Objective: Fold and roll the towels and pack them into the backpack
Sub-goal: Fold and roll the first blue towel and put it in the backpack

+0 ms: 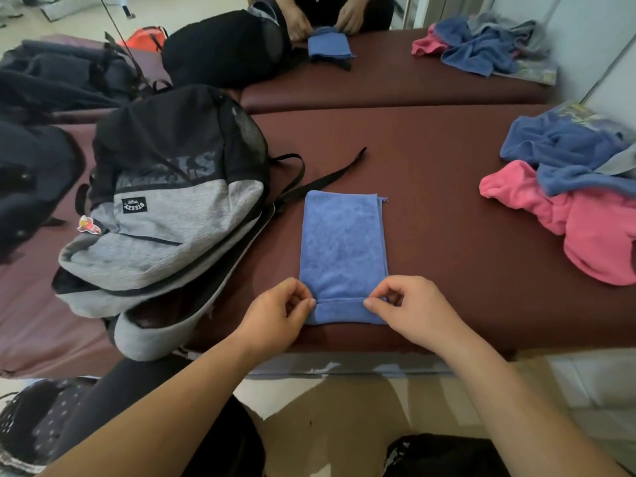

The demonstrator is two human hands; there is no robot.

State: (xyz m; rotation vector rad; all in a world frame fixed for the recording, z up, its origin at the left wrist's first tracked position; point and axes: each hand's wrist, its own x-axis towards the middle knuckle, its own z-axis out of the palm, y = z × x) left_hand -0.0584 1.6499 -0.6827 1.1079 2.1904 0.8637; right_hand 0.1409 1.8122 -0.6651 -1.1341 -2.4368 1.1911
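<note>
A blue towel (342, 246), folded into a narrow strip, lies lengthwise on the maroon table (447, 242) in front of me. Its near end is turned over into a short first fold. My left hand (275, 315) pinches the left corner of that fold and my right hand (409, 308) pinches the right corner. A grey and black backpack (165, 215) lies to the left of the towel, its open mouth facing the table's near edge. A pile of loose pink and blue towels (571, 201) sits at the right.
Across the far table another person's hands (323, 18) hold a folded blue towel (330, 46) next to a black backpack (223, 46). More towels (481, 46) lie at the far right. Dark bags (51, 84) crowd the left side. A black strap (327, 177) trails beyond my towel.
</note>
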